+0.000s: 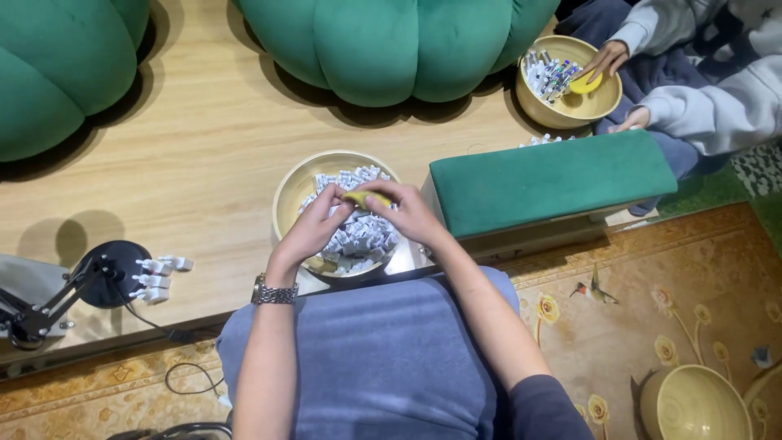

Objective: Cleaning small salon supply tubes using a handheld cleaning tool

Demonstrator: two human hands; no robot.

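Note:
Both my hands meet over a wooden bowl (287, 195) filled with several small white pieces (362, 235). My left hand (314, 226), with a metal watch at the wrist, and my right hand (407, 210) together pinch a small yellow object (366, 198) just above the pile. The fingers hide most of the yellow object. My lap in blue-grey cloth lies below the bowl.
A green padded bench (550, 179) stands right of the bowl. Another person's hand (607, 59) holds a yellow piece in a second wooden bowl (603, 106) at top right. Green cushions (399, 45) sit behind. A black stand (106, 273) is at left, an empty bowl (692, 403) at bottom right.

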